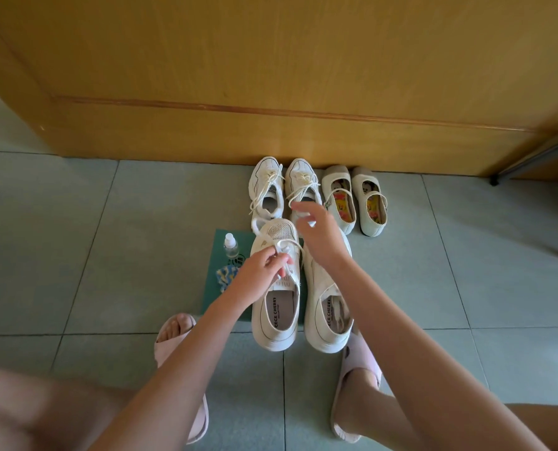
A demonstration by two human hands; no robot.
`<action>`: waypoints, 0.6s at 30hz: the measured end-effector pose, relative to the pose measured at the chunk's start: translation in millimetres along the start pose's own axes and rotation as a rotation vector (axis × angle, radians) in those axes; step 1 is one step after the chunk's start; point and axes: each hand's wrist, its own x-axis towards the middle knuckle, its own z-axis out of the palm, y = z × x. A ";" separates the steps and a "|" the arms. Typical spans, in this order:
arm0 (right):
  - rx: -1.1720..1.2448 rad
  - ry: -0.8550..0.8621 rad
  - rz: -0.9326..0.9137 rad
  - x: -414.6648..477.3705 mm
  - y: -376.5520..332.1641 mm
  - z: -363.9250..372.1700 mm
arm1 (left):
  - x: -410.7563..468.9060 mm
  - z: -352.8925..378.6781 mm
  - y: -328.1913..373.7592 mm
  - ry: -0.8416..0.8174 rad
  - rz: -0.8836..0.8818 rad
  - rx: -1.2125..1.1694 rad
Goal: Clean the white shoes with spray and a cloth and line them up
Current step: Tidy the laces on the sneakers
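Two white slip-on sneakers lie side by side on the floor, toes away from me: the left sneaker and the right sneaker. My left hand pinches the white lace on the left sneaker. Blurred and raised over the toe of the right sneaker, my right hand has loosely bent fingers; whether it holds a lace end I cannot tell. A small clear spray bottle and a blue-and-yellow patterned cloth lie on a green mat left of the sneakers.
Against the wooden door stand a pair of white lace-up trainers and a pair of cream strap shoes. My feet in pink slippers flank the sneakers on the tiled floor. A metal furniture leg is at far right.
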 end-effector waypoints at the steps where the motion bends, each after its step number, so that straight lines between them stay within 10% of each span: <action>1: -0.021 -0.044 -0.003 -3.3 5.6 -0.7 | 1.0 -1.0 2.3 -0.001 -0.014 -0.017; 18: -0.234 -0.356 -0.144 -26.7 41.2 -15.4 | 3.4 -10.9 4.2 0.063 -0.221 -0.330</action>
